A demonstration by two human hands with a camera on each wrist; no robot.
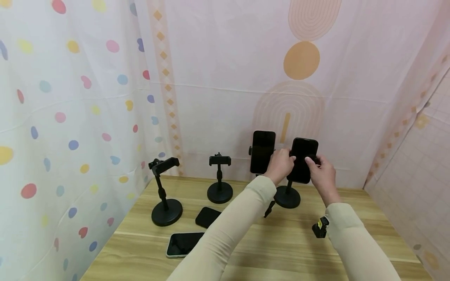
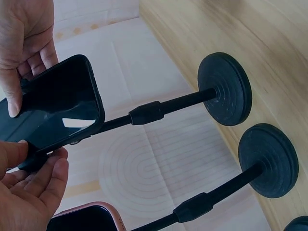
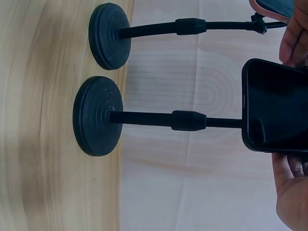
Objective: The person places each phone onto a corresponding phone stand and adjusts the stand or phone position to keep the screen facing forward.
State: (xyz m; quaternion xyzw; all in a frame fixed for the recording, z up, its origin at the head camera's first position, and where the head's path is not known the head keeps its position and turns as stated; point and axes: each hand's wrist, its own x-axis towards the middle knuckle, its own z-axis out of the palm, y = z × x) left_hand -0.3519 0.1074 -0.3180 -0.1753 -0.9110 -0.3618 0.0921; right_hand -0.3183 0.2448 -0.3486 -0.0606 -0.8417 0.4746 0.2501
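Note:
A black smartphone [image 1: 303,158] stands upright at the clamp of a black phone stand [image 1: 287,197], right of centre at the back of the table. My left hand [image 1: 281,166] pinches the dark clamp jaw at the phone's left long edge, thumb in front and fingers behind, as the left wrist view shows. On the opposite edge, my right hand [image 1: 323,177] holds the phone with its thumb on the screen [image 2: 57,103] and its fingers round the back. Just to the left, another phone [image 1: 263,152] with a pink rim sits in a neighbouring stand, whose base is hidden by my left forearm.
Two phone stands with no phone, one at the left [image 1: 166,212] and one at the back [image 1: 219,192], stand on the wooden table [image 1: 133,242]. Two phones lie flat, a black one [image 1: 207,217] and a pale-rimmed one [image 1: 184,244]. A small black object with yellow [image 1: 320,227] lies by my right sleeve.

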